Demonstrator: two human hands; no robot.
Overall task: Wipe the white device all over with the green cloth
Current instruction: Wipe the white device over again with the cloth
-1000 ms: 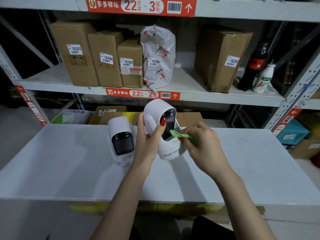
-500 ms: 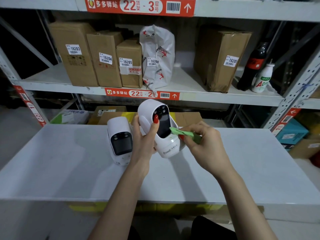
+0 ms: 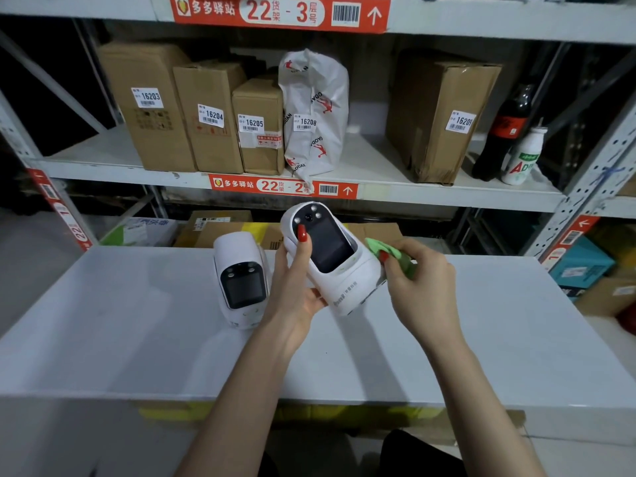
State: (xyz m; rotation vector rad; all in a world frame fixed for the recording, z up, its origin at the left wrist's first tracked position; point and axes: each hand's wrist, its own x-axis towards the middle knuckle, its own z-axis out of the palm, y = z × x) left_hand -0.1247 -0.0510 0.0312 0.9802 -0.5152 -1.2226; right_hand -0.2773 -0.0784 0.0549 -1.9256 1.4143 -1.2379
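1. Shelf point(image 3: 378, 166) behind the bench point(image 3: 137, 339) carries four cardboard boxes; I read tags 16203 point(image 3: 148, 97), 16204 point(image 3: 212, 115), 16205 point(image 3: 252, 123) and 16209 point(image 3: 462, 120). All are shut, so I cannot tell their contents.
2. White plastic parcel bag point(image 3: 315, 111) stands between the boxes, tagged 16208, with red figures printed on it.
3. Red shelf strips read "22 - 3" point(image 3: 280, 10) above and "22 - 2" point(image 3: 282, 186) below, each with a barcode and an arrow.
4. Dark bottle point(image 3: 504, 132) with a red label and small white bottle point(image 3: 523, 151) with green and red lettering stand at the shelf's right end.
5. My left hand point(image 3: 296, 290) has its grip curled round the white device point(image 3: 330, 256), thumb on the dark screen; the device is lifted and tilted over the bench's far middle. Small print on its base is unreadable.
6. My right hand point(image 3: 420, 287) pinches the green cloth point(image 3: 392, 256) against the device's right side.
7. Second white device point(image 3: 241, 277) stands on the bench just left of my left hand.
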